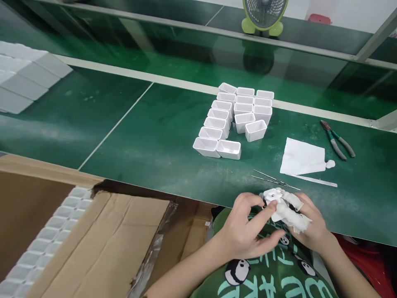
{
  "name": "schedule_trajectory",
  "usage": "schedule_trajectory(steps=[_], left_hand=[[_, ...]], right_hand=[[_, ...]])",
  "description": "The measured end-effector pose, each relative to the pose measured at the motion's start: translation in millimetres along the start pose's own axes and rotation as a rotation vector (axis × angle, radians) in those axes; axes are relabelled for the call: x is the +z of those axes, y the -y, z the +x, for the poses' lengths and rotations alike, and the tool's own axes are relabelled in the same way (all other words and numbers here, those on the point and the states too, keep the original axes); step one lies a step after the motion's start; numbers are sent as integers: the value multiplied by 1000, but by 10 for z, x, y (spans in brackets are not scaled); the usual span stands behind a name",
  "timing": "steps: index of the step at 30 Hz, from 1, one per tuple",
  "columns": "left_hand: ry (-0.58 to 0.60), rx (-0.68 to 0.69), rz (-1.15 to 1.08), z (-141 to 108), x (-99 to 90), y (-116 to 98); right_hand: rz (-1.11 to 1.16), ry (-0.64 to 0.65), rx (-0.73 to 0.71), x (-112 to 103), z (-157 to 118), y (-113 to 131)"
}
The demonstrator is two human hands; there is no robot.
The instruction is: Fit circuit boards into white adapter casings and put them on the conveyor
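Two hands meet at the near edge of a long green workbench (155,140), and nearly everything else spreads out from there. Biggest after the bench is the open cardboard box (102,244) at the lower left, its flap folded out toward the person, with a column of white trays (46,236) packed along its inner side, close enough to reach without standing. At the far left another stack of white trays (25,78) lies on the bench. Near the middle stands a cluster of small white plastic cups (232,120), mouths up, lined in three tidy rows with two at the near end slightly out of line; the neat ranks suggest sorted pieces set aside. To the right lies a folded white sheet (302,157), and beyond it a pair of pliers (338,138) with grey-green handles, parked out of the way. A thin metal strip (316,181) and a few fine needle-like rods (273,179) lie just ahead of the hands, ready to grab. A green desk fan (263,16) sits on the far shelf.

The right hand (310,227) holds a small white part (274,198) just over the bench edge; its fingers are bandaged in white wrap, probably against sharp edges, and curl around the piece from below. The left hand (245,231) comes in beside it, thumb and forefinger pinched on the part's left side, the other fingers tucked under. Exactly what the part is stays too small to tell.
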State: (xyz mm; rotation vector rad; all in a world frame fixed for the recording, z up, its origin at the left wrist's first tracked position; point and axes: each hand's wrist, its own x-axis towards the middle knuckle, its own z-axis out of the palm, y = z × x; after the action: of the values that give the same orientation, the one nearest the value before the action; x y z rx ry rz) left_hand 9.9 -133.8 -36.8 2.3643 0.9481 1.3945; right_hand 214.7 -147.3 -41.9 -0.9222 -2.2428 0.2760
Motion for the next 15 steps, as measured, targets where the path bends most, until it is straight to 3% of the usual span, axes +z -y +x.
schedule_trajectory(steps=[7,15], left_hand=[[-59,-252,-389,-23,106,16],[-106,-400,-527,-75,146,-8]], right_hand=[[-42,19,-20,-55,68,34],[-62,118,-13,-86,102,-18]])
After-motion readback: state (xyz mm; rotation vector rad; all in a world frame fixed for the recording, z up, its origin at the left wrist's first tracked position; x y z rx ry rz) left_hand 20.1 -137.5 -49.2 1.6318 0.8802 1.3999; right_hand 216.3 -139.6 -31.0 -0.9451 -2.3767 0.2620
